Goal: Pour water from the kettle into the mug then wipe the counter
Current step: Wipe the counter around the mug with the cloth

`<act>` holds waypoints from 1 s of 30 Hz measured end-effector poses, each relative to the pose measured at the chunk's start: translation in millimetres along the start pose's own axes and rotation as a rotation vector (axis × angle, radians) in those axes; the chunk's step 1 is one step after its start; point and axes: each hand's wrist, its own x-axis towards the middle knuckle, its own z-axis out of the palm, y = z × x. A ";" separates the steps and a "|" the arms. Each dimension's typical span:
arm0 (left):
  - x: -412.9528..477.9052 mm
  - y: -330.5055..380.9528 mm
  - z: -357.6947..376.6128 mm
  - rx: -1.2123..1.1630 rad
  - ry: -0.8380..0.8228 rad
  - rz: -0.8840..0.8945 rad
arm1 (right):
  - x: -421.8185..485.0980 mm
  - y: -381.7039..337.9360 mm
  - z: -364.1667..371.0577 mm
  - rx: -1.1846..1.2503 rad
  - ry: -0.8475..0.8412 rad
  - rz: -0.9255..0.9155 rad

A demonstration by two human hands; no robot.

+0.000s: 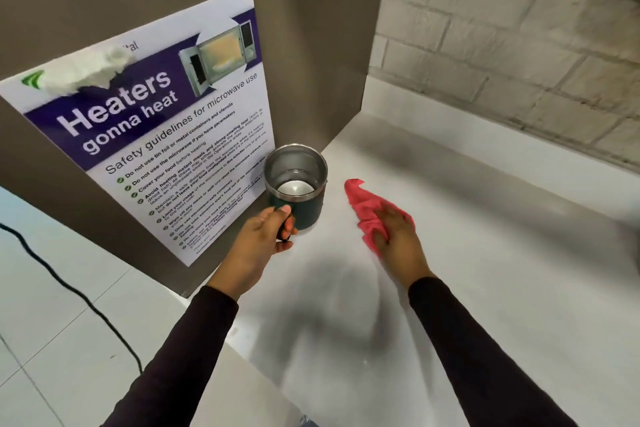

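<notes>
Pale grey counter (485, 253) tucked into a corner, whitewashed brick wall (519, 45) on the right and a brown panel (311, 28) on the left. Stuck on that panel is a poster (156, 121) with a purple banner reading "Heaters gonna heat", a photo of an open microwave, and underneath "Safety guidelines for microwave use" plus a list of green-tick points like "Do not use tin foil or metal containers and utensils" and "Cover your food before heating". The lower lines are too small for me to read, and the logo at the top is blurred out.

Right below the poster sits the mug (296, 187), dark green outside, steel inside, upright at the counter's left side with some clear water in the bottom. The person's left hand (259, 243) is wrapped round its handle. Their right hand (398, 232) is spread flat, pressing down on a pink cloth (367, 208) lying on the counter just right of the mug. Both sleeves are dark. A black cable (69, 288) trails over the white floor tiles far left.
</notes>
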 end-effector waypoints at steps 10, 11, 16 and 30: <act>-27.9 -9.3 -9.7 0.008 -0.012 0.023 | 70.7 -52.9 33.7 0.157 -0.058 0.243; -29.1 -8.6 -10.7 0.011 -0.010 0.027 | 67.6 -59.1 38.8 0.165 -0.093 0.208; -27.5 -2.8 -14.8 0.006 -0.004 0.047 | 38.6 -77.7 54.8 0.150 -0.230 0.086; 20.1 -13.2 27.8 -0.089 -0.043 -0.047 | -91.7 -50.0 14.8 0.052 -0.043 0.099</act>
